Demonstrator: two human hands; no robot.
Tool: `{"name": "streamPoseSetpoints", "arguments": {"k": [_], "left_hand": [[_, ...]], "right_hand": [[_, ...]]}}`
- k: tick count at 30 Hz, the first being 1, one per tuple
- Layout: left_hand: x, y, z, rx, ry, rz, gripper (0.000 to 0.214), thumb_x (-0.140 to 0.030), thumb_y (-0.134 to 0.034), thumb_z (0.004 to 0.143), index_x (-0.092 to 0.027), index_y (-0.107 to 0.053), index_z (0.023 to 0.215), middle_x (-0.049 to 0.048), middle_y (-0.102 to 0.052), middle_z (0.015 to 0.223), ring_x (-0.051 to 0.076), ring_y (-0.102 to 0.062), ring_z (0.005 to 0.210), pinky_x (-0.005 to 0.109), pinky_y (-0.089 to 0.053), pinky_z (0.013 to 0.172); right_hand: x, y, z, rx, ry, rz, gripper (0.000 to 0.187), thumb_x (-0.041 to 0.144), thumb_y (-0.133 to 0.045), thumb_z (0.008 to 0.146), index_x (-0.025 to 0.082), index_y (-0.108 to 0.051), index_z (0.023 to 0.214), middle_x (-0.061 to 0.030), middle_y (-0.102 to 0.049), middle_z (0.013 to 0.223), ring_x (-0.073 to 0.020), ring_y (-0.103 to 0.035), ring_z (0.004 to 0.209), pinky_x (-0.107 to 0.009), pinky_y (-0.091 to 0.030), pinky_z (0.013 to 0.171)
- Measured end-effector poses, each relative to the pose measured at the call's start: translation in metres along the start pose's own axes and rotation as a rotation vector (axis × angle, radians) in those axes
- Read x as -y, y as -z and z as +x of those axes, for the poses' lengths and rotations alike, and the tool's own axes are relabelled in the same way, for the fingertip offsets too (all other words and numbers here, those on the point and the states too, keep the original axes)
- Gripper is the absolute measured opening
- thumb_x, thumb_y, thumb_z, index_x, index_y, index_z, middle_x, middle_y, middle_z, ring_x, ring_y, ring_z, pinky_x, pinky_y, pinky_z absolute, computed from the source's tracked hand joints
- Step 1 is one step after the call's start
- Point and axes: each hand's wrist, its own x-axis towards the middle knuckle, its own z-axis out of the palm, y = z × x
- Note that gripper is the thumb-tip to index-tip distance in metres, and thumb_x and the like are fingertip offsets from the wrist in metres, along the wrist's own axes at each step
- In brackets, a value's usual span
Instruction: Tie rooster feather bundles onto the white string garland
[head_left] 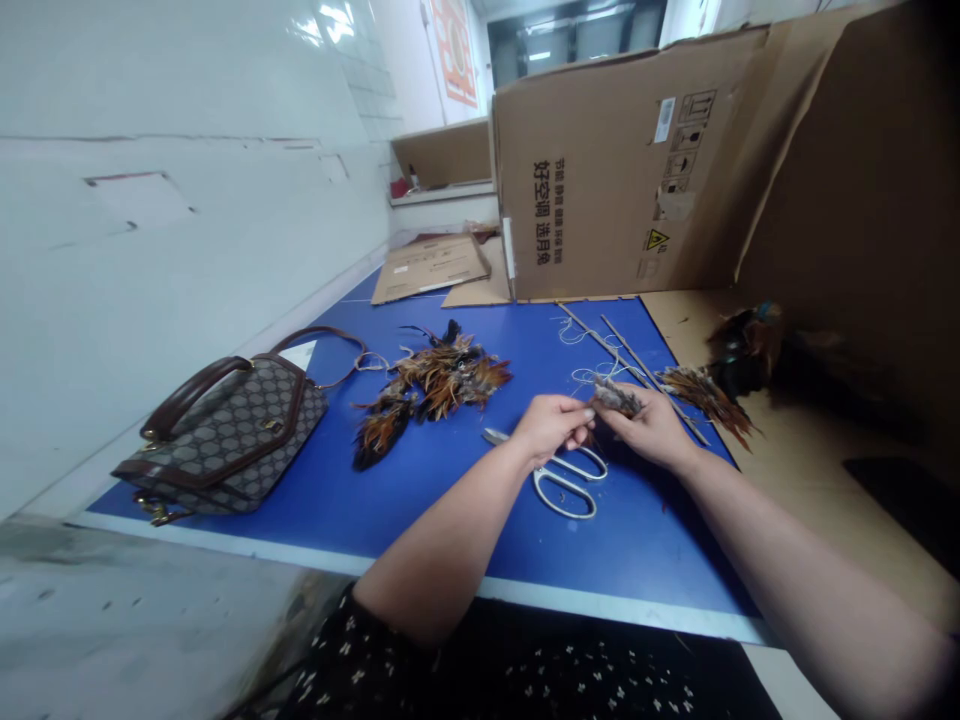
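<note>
A small tuft of grey and brown feathers (618, 399) is held above the blue tabletop. My right hand (654, 432) is closed round it, thumb on the near side. The fingers of my left hand (550, 428) pinch the tuft's left end, close to the right thumb. Scissors (565, 494) with pale metal handles lie below the hands, partly covered by my left hand. Thin white string (598, 374) is looped loosely behind the tuft. Two thin sticks (589, 331) lie slantwise beyond my right hand. Brown feathers (709, 393) show just right of that hand.
A pile of brown and black feathers (442, 375) lies to the left on the blue table (420, 520). Farther left is a patterned handbag (247, 425). A big cardboard box (600, 190) stands behind, with flat cardboard (427, 268) beside it. Dark feathers (742, 345) sit at right.
</note>
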Motion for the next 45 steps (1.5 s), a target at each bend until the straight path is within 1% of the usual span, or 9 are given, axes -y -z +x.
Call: {"name": "streamPoseSetpoints", "arguments": {"k": [6,10,16,20,23,26,35,41,45], "left_hand": [[0.001,0.006,-0.001,0.054,-0.097,0.120,0.032,-0.041,-0.077,0.083,-0.011,-0.069,0.078,0.0003,-0.059,0.055,0.006,-0.047,0.041,0.019,-0.031,0.042],[0.001,0.007,0.000,0.028,-0.102,0.024,0.038,-0.045,-0.080,0.080,-0.009,-0.070,0.083,0.0003,-0.059,0.055,0.006,-0.046,0.042,0.020,-0.032,0.042],[-0.002,0.005,0.001,-0.043,-0.097,-0.082,0.040,-0.045,-0.083,0.077,-0.008,-0.071,0.087,0.0017,-0.061,0.059,0.006,-0.048,0.045,0.021,-0.034,0.046],[-0.003,0.004,0.000,-0.042,-0.079,-0.084,0.039,-0.045,-0.082,0.079,-0.008,-0.069,0.083,0.0014,-0.059,0.055,0.007,-0.048,0.044,0.021,-0.033,0.046],[-0.001,0.003,0.001,-0.039,-0.060,-0.092,0.040,-0.046,-0.081,0.079,-0.008,-0.069,0.083,0.0011,-0.058,0.055,0.006,-0.047,0.044,0.022,-0.033,0.046],[0.003,0.004,0.003,-0.042,-0.040,-0.105,0.041,-0.047,-0.081,0.078,-0.008,-0.068,0.083,0.0011,-0.058,0.055,0.007,-0.047,0.044,0.022,-0.033,0.046],[0.012,0.002,0.008,-0.034,-0.030,-0.139,0.042,-0.048,-0.080,0.078,-0.008,-0.070,0.084,0.0022,-0.060,0.056,0.008,-0.049,0.045,0.022,-0.034,0.046],[0.013,0.000,0.010,-0.055,-0.014,-0.206,0.043,-0.046,-0.084,0.073,-0.008,-0.069,0.085,0.0020,-0.060,0.057,0.009,-0.051,0.046,0.023,-0.034,0.046],[0.012,-0.003,0.008,-0.043,-0.018,-0.219,0.040,-0.044,-0.083,0.075,-0.007,-0.068,0.083,0.0025,-0.059,0.057,0.008,-0.049,0.045,0.024,-0.033,0.046]], "right_hand": [[0.003,-0.004,-0.002,-0.014,-0.106,0.145,0.029,0.045,-0.076,0.086,0.017,-0.072,0.093,-0.0053,-0.074,0.080,-0.0162,-0.064,0.066,-0.030,-0.056,0.067],[0.000,-0.002,-0.002,-0.019,-0.168,0.271,0.036,0.047,-0.076,0.087,0.015,-0.075,0.102,-0.0041,-0.073,0.080,-0.0144,-0.062,0.065,-0.027,-0.053,0.064],[-0.012,-0.001,-0.002,-0.120,-0.202,0.341,0.040,0.044,-0.079,0.086,0.015,-0.079,0.114,-0.0016,-0.070,0.073,-0.0129,-0.058,0.060,-0.026,-0.051,0.059],[-0.019,-0.006,-0.006,-0.109,-0.245,0.360,0.048,0.045,-0.081,0.085,0.016,-0.078,0.123,-0.0057,-0.078,0.086,-0.0172,-0.068,0.069,-0.030,-0.058,0.066],[-0.022,-0.011,-0.008,-0.076,-0.255,0.383,0.049,0.048,-0.082,0.083,0.017,-0.079,0.121,-0.0100,-0.082,0.103,-0.0239,-0.076,0.086,-0.038,-0.063,0.081],[-0.022,-0.015,-0.009,-0.076,-0.253,0.387,0.051,0.049,-0.084,0.080,0.017,-0.080,0.120,-0.0121,-0.081,0.114,-0.0271,-0.077,0.097,-0.043,-0.062,0.093],[-0.024,-0.017,-0.014,-0.121,-0.295,0.304,0.053,0.049,-0.081,0.084,0.019,-0.077,0.127,-0.0108,-0.080,0.117,-0.0264,-0.078,0.095,-0.045,-0.063,0.095],[-0.027,-0.016,-0.014,-0.091,-0.207,0.251,0.043,0.047,-0.081,0.084,0.020,-0.081,0.117,-0.0117,-0.078,0.123,-0.0299,-0.076,0.106,-0.049,-0.059,0.102],[-0.022,-0.014,-0.010,-0.100,-0.167,0.234,0.039,0.048,-0.082,0.083,0.019,-0.083,0.109,-0.0119,-0.081,0.114,-0.0295,-0.077,0.102,-0.046,-0.061,0.098]]}}
